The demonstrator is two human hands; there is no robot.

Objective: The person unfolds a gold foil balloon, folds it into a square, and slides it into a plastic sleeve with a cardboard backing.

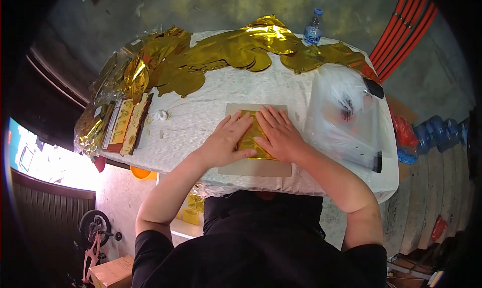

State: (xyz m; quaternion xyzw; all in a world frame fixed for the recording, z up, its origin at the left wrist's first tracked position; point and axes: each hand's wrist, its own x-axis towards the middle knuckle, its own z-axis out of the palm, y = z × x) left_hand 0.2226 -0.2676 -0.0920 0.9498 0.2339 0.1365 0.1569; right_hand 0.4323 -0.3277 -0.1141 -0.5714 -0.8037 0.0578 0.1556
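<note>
Both palms lie flat on a folded gold foil sheet (247, 142), which rests on a grey cardboard square (255, 168) near the table's front edge. My left hand (227, 141) covers the foil's left side, fingers stretched out and pointing away from me. On the right side my right hand (279, 136) presses down, its fingers extended and nearly meeting the left ones at the far edge. Parts of the foil are hidden under the hands. Neither hand grips anything.
Flat gold foil balloons (226, 49) spread along the table's far side. At left lie patterned packets (125, 125) and a small white crumpled piece (161, 116). Clear plastic bags (341, 122) cover the right side. A water bottle (313, 28) stands at the far edge of the white-covered table (188, 137).
</note>
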